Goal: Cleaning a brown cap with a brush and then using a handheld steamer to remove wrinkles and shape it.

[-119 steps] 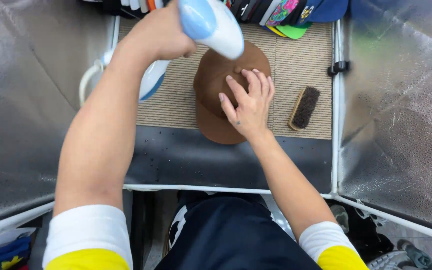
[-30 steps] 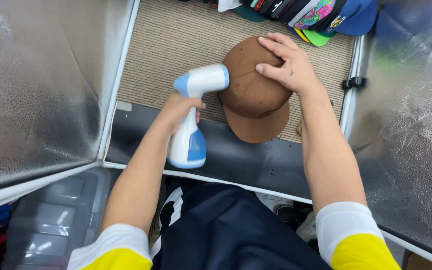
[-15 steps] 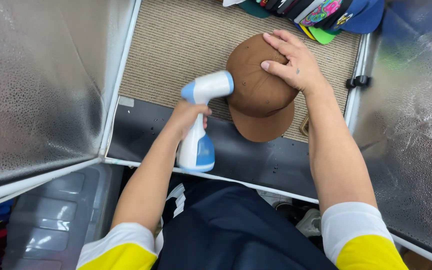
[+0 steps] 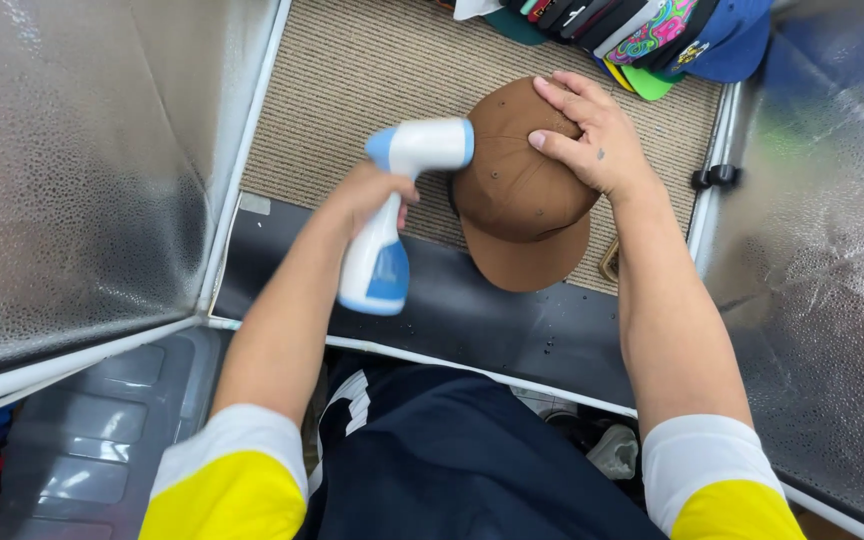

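- The left hand (image 4: 377, 195) sits near the middle of the frame. It is closed tight around the handle of a white and blue steamer (image 4: 392, 215).
- The steamer's handle runs from the lower left up toward the middle. Its head bends to the right at the top and points at the brown cap (image 4: 517, 190). The head looks like it is just beside the cap's left side, maybe touching it. I cannot tell which.
- The right hand (image 4: 592, 135) is in the upper right of the frame. It lies open and flat on top of the cap, fingers spread, pressing down on it. It does not grip anything.
- The cap is right of the left hand and under the right hand. Its brim points down toward the bottom of the frame, toward the person. The right hand is the nearer one, since it touches the cap.
- The cap sits on a tan woven mat (image 4: 352, 90). Its brim hangs over a dark strip (image 4: 472, 320) at the mat's lower edge.
- A row of colourful caps (image 4: 642, 35) lies along the top edge of the frame.
- Shiny silver walls (image 4: 72, 170) stand on the left and right, like a small booth.
- A grey plastic bin (image 4: 92, 440) is in the lower left.
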